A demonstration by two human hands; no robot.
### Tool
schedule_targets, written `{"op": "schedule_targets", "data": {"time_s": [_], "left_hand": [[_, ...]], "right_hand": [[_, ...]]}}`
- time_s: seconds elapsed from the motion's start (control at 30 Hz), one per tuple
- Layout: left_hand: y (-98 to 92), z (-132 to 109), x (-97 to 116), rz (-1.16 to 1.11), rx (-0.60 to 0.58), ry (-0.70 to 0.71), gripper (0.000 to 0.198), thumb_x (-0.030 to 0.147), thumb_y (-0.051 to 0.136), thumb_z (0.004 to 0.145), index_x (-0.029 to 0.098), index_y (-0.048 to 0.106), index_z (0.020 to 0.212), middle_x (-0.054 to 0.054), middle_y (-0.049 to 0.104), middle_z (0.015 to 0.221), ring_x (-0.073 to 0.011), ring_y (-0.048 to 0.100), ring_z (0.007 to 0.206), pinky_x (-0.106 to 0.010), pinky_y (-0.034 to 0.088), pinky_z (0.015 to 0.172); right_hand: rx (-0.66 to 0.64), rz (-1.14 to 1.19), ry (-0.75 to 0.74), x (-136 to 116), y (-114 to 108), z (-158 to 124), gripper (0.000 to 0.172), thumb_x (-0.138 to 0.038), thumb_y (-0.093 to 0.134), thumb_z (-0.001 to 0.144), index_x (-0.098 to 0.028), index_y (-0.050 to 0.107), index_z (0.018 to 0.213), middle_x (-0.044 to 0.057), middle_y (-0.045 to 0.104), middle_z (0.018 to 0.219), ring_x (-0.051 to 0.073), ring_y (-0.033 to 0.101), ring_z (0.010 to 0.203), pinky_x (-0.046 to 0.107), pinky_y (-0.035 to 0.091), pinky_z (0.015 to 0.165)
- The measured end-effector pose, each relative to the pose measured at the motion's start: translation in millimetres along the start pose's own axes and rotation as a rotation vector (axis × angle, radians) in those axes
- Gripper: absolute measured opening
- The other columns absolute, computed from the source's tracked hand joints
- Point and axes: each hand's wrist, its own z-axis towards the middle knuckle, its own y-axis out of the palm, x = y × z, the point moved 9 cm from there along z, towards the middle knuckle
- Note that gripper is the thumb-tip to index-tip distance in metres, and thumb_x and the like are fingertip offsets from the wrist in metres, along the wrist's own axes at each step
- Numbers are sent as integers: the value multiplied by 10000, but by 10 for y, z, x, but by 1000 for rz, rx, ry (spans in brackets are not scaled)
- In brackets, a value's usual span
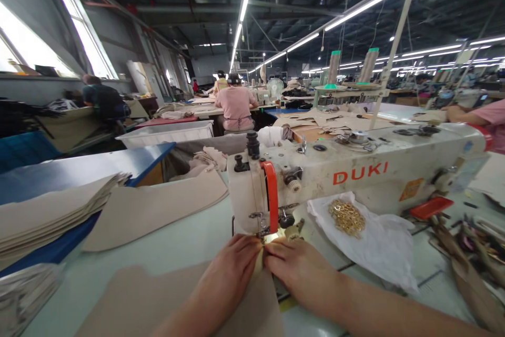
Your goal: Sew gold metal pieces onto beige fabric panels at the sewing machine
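Observation:
Under the needle end of a white sewing machine (pixel 307 174) lies a beige fabric piece (pixel 158 295), spread over the pale table toward me. My left hand (pixel 235 266) is closed on its edge from the left, with the fingertips pressed down close to the presser foot. From the right, my right hand (pixel 298 268) pinches the same piece, its fingers almost touching the left ones. A lamp lights the needle area. The fingers hide the needle tip and the stitch line.
A white bag (pixel 379 242) with gold metal rings (pixel 347 217) lies right of my hands. Stacked beige panels (pixel 55 211) and a loose panel (pixel 158 205) lie left. Tools and straps (pixel 465 258) clutter the right. A person in pink (pixel 235 105) sits ahead.

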Motion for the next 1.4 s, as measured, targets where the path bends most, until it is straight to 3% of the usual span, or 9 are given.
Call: {"op": "schedule_targets", "data": {"time_s": [0.27, 0.47, 0.73, 1.0, 1.4], "left_hand": [[-19, 13, 24, -7, -4, -35, 210, 178, 439, 919, 190, 638, 983, -60, 687, 974, -193, 613, 953, -344, 527, 881], [-47, 11, 86, 58, -32, -32, 231, 163, 428, 915, 182, 637, 1011, -66, 690, 1002, -195, 614, 963, -366, 528, 893], [17, -99, 131, 247, -115, -36, 305, 138, 414, 910, 147, 612, 1142, -91, 656, 1175, -199, 582, 1118, -382, 493, 977], [38, -110, 94, 245, -149, -55, 325, 189, 392, 925, 157, 602, 1172, -83, 634, 1231, -174, 583, 1138, -340, 470, 994], [-4, -77, 111, 236, -84, -34, 309, 219, 412, 915, 190, 630, 1133, -63, 653, 1206, -198, 624, 1085, -327, 496, 955]], "right_hand": [[28, -15, 8, -6, -43, -58, 105, -167, 586, 880, -141, 608, 979, 51, 651, 977, 189, 557, 966, 306, 418, 908], [36, 49, -92, -93, -86, -90, 97, -182, 551, 907, -152, 612, 977, 37, 659, 1006, 151, 557, 1011, 262, 389, 962], [15, -24, -142, -156, -92, -103, 98, -205, 534, 912, -153, 617, 901, 45, 648, 928, 175, 572, 943, 280, 422, 901], [11, -43, -157, -143, -85, -125, 98, -216, 528, 918, -156, 606, 921, 39, 635, 947, 174, 563, 942, 278, 417, 882], [31, -79, -178, -149, -116, -83, 152, -238, 491, 939, -162, 611, 885, 34, 636, 896, 161, 564, 900, 257, 418, 863]]}}
